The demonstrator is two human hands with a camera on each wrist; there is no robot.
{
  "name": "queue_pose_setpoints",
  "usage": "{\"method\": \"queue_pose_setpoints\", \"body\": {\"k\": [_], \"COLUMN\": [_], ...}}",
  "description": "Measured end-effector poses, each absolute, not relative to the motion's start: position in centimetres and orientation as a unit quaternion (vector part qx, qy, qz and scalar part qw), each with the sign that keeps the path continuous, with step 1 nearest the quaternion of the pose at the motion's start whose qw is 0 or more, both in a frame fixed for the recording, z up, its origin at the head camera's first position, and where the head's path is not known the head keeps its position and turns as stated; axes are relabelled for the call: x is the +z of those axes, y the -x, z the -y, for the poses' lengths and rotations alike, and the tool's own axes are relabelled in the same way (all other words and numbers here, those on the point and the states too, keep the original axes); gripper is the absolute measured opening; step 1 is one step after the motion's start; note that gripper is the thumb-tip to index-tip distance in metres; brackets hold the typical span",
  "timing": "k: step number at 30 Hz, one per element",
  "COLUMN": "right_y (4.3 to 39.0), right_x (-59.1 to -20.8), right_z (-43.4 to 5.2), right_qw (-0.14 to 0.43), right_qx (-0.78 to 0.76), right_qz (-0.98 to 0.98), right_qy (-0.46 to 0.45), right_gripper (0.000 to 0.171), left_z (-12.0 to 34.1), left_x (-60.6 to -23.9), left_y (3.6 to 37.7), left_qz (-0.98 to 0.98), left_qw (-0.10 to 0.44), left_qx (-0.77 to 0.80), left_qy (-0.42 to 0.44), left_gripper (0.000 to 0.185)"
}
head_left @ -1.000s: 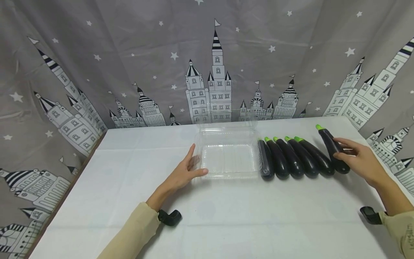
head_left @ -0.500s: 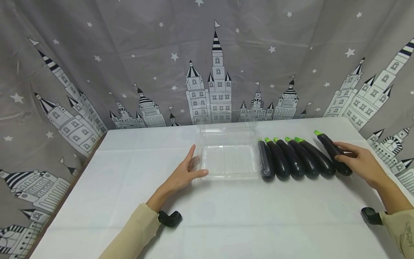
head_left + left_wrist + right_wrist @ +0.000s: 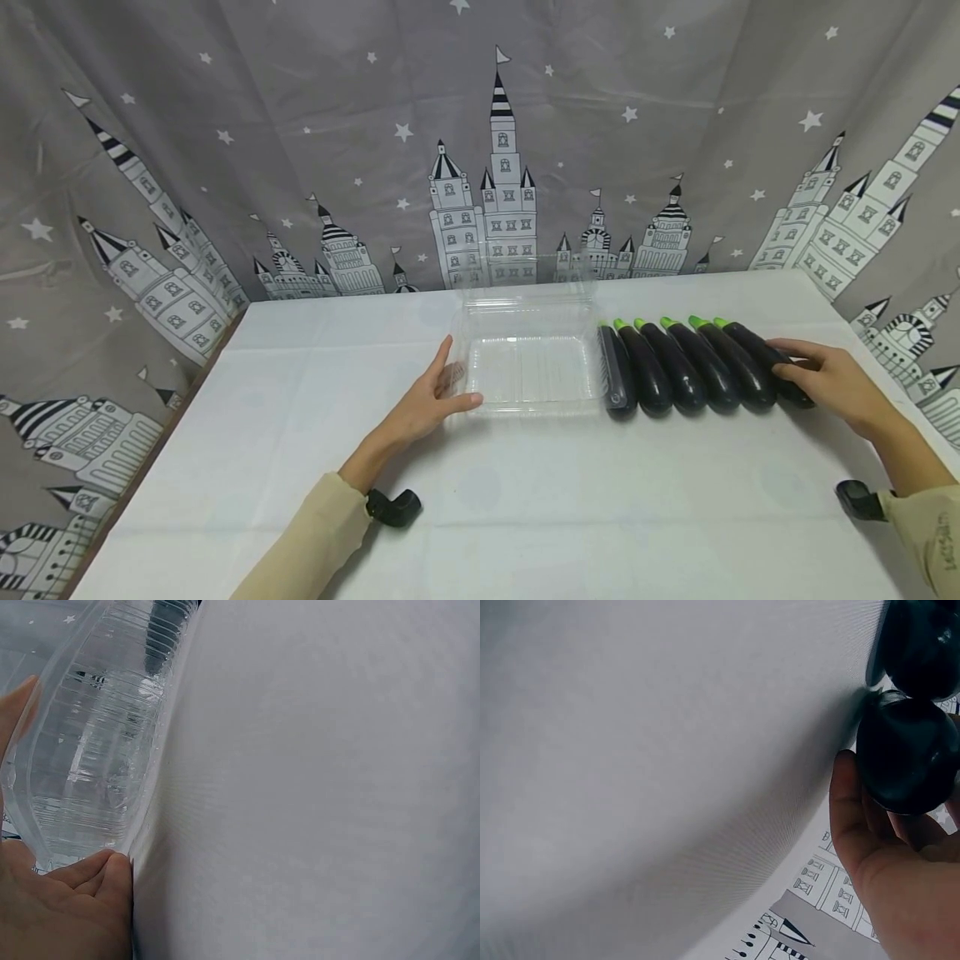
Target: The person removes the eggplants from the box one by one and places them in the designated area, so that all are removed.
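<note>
In the head view, my left hand (image 3: 429, 402) rests at the left front corner of a clear plastic clamshell box (image 3: 534, 410), thumb along the front rim and fingers spread at the side wall. The left wrist view shows the fingertips (image 3: 114, 876) low against the ribbed wall. My right hand (image 3: 843, 382) grips an eggplant (image 3: 757, 346) with a green stem, at the right end of a row of several dark eggplants (image 3: 678, 375). In the right wrist view, fingers and thumb surround the rounded end of the held eggplant (image 3: 907, 757), close beside its neighbour.
The box's lid (image 3: 528, 271) stands raised at the back, against a grey curtain (image 3: 315, 108) printed with castles. A white cloth (image 3: 525, 508) covers the table. The leftmost eggplant (image 3: 617, 375) lies right at the box's right wall.
My right hand has brought the held eggplant leftward and down against the row, its stem end swinging left. The eggplant beside it shifted slightly. My left hand has stayed at the box.
</note>
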State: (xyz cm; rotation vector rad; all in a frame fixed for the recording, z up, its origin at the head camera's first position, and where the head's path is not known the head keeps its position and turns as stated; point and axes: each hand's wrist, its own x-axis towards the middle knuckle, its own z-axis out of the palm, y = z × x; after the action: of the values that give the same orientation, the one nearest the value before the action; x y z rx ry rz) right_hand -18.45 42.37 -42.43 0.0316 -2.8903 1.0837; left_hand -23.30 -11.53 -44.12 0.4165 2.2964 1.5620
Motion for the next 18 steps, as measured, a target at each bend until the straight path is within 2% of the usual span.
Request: {"method": "queue_pose_setpoints", "body": {"k": [10,18], "right_y": [18.43,17.75], "right_x": [-42.30,-41.89], "right_z": [-42.13,-42.44], "right_qw": [0.004,-0.005], "right_qx": [0.342,0.335], "right_qz": [0.939,0.942], "right_qy": [-0.018,0.004], "right_gripper": [0.045,0.054], "left_z": [11.62,11.65], "left_x": [-44.15,-44.38], "left_y": [23.38,23.50], "left_qz": [-0.805,-0.803], "left_qw": [0.165,0.164], "left_qx": [0.550,0.554], "left_qy": [-0.147,-0.148], "left_gripper": [0.107,0.107]}}
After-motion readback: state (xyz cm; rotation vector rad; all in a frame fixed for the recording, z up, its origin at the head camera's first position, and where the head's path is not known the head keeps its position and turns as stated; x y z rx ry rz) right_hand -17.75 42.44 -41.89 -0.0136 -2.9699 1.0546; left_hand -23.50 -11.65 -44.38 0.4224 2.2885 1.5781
